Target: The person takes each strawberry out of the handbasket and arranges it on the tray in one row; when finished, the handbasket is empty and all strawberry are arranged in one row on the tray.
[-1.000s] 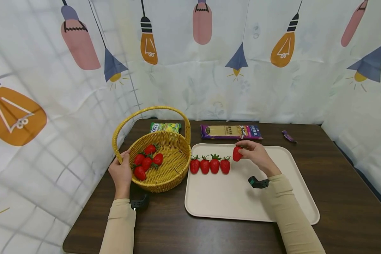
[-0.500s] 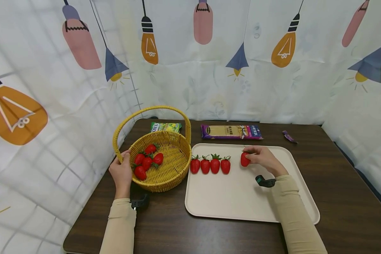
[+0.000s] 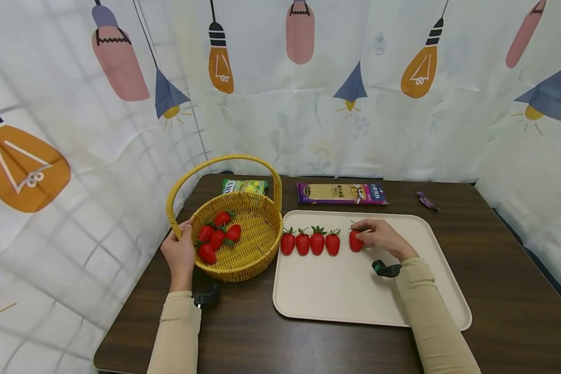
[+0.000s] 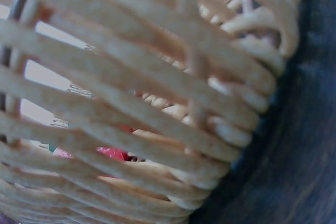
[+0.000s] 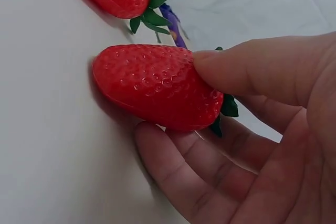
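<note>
My right hand (image 3: 382, 238) pinches a red strawberry (image 5: 157, 87) near its leafy end, between thumb and fingers. That strawberry is low over the cream tray (image 3: 336, 291), right of a row of several strawberries (image 3: 317, 242); whether it touches the tray I cannot tell. With my left hand (image 3: 179, 253) I grip the left side of a yellow wicker basket (image 3: 257, 244), where its handle meets the rim. Several more strawberries (image 3: 216, 239) lie in the basket's left half. Only the basket's weave (image 4: 157, 93) fills the left wrist view, with bits of red showing through.
Behind the tray lies a purple noodle packet (image 3: 341, 194). A green snack bag (image 3: 244, 187) sits behind the basket, and a small purple wrapper (image 3: 427, 200) is at the back right of the dark table (image 3: 243, 332). A patterned curtain (image 3: 285, 119) hangs behind.
The strawberry in my right hand has gone right and down toward the tray, then slightly left, nearer the row. My left hand and the basket stay in place.
</note>
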`<act>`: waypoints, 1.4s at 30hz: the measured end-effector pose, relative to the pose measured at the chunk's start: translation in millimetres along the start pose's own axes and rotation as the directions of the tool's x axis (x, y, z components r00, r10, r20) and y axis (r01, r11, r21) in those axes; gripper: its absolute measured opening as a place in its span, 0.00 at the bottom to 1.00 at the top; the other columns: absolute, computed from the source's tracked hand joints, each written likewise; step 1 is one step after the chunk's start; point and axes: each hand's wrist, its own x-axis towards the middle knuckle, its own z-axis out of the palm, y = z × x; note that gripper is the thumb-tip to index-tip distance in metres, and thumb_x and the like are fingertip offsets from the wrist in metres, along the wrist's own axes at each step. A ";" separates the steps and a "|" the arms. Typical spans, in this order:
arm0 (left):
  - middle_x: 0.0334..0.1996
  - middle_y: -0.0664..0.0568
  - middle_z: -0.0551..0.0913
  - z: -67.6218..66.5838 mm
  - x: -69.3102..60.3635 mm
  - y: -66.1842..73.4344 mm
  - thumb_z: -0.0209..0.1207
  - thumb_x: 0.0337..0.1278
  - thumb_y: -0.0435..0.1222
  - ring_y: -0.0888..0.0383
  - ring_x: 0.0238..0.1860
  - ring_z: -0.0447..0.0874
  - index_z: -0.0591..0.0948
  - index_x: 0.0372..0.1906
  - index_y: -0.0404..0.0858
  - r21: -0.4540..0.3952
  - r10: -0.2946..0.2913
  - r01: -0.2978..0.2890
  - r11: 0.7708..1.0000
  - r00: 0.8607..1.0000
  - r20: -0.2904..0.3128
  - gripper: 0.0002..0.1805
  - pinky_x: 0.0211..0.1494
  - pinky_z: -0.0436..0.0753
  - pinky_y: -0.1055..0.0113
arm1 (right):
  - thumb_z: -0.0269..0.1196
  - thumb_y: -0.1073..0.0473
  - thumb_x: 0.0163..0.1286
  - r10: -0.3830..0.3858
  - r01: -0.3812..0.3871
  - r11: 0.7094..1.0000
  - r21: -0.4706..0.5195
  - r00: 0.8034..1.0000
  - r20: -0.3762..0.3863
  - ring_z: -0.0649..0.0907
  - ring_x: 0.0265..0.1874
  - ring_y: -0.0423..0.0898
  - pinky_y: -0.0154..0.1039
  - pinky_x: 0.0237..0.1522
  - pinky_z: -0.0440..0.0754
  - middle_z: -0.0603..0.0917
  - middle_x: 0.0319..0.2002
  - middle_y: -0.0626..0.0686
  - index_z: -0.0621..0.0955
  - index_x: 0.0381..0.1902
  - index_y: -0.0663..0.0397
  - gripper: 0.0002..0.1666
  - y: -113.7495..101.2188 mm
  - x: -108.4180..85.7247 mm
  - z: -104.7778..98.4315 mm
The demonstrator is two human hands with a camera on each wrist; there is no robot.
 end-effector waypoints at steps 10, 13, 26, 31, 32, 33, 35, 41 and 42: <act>0.50 0.46 0.85 1.2 0.8 0.4 0.56 0.68 0.43 0.59 0.51 0.77 0.87 0.49 0.39 -0.009 0.001 -0.001 1.000 1.000 -0.008 0.16 0.50 0.67 0.69 | 0.63 0.59 0.67 0.025 -0.025 0.998 -0.062 1.000 0.008 0.82 0.37 0.49 0.42 0.40 0.81 0.79 0.54 0.62 0.80 0.58 0.60 0.22 -1.1 1.7 4.7; 0.50 0.47 0.86 1.1 1.6 0.2 0.56 0.68 0.43 0.58 0.52 0.77 0.87 0.49 0.39 -0.006 0.005 -0.005 1.000 1.000 -0.011 0.16 0.49 0.67 0.69 | 0.64 0.61 0.66 0.013 -0.013 0.999 -0.050 1.000 0.006 0.82 0.38 0.50 0.42 0.40 0.81 0.79 0.54 0.63 0.80 0.58 0.60 0.23 -1.7 2.4 5.9; 0.50 0.49 0.86 1.6 1.6 0.7 0.56 0.68 0.42 0.57 0.53 0.77 0.87 0.49 0.38 -0.006 0.006 -0.006 1.000 1.000 -0.011 0.16 0.50 0.67 0.68 | 0.65 0.63 0.65 -0.017 0.017 0.999 -0.033 1.000 0.025 0.83 0.40 0.50 0.43 0.43 0.83 0.79 0.52 0.62 0.81 0.53 0.61 0.18 -6.7 4.1 16.7; 0.50 0.48 0.86 0.7 1.2 0.8 0.56 0.68 0.42 0.57 0.53 0.77 0.87 0.49 0.38 -0.004 0.007 -0.007 1.000 1.000 -0.009 0.16 0.51 0.68 0.68 | 0.65 0.62 0.64 -0.025 0.026 0.999 -0.035 0.999 0.034 0.83 0.41 0.51 0.43 0.44 0.82 0.79 0.53 0.62 0.81 0.53 0.61 0.19 -6.8 3.5 16.8; 0.50 0.48 0.86 0.6 1.0 0.8 0.56 0.68 0.42 0.57 0.53 0.77 0.87 0.49 0.38 -0.005 0.006 -0.006 1.000 1.000 -0.009 0.16 0.51 0.68 0.68 | 0.65 0.62 0.65 -0.030 0.031 0.999 -0.037 0.999 0.038 0.83 0.41 0.50 0.43 0.44 0.82 0.79 0.53 0.62 0.81 0.54 0.61 0.20 -6.0 3.6 16.3; 0.50 0.47 0.86 0.5 0.9 0.8 0.56 0.68 0.42 0.57 0.53 0.77 0.87 0.49 0.38 -0.004 0.007 -0.007 1.000 1.000 -0.009 0.16 0.50 0.67 0.68 | 0.65 0.61 0.65 -0.030 0.032 0.999 -0.037 0.999 0.039 0.83 0.42 0.50 0.43 0.44 0.82 0.79 0.53 0.62 0.81 0.54 0.60 0.20 -5.1 3.7 15.6; 0.50 0.46 0.85 0.4 0.6 0.9 0.56 0.68 0.43 0.58 0.50 0.77 0.87 0.49 0.38 -0.005 0.008 -0.008 1.000 1.000 -0.007 0.16 0.49 0.67 0.68 | 0.65 0.61 0.65 -0.032 0.033 0.999 -0.033 0.999 0.038 0.83 0.42 0.50 0.43 0.45 0.82 0.79 0.53 0.62 0.80 0.54 0.60 0.20 -3.5 3.6 14.1; 0.51 0.42 0.84 0.3 -0.6 2.6 0.55 0.68 0.44 0.61 0.46 0.75 0.86 0.50 0.37 -0.010 0.012 -0.012 1.000 1.000 0.003 0.18 0.46 0.66 0.68 | 0.63 0.59 0.67 -0.009 0.008 1.000 -0.030 1.000 -0.010 0.84 0.41 0.53 0.46 0.44 0.83 0.78 0.54 0.64 0.79 0.56 0.61 0.20 -3.6 1.1 7.5; 0.51 0.42 0.85 0.3 -0.7 2.7 0.55 0.68 0.44 0.61 0.46 0.75 0.86 0.50 0.37 -0.009 0.013 -0.013 1.000 1.000 0.003 0.18 0.46 0.66 0.68 | 0.62 0.59 0.68 -0.012 0.011 0.999 -0.032 1.000 -0.021 0.84 0.41 0.54 0.46 0.44 0.83 0.78 0.55 0.65 0.78 0.56 0.62 0.21 -3.8 0.9 6.1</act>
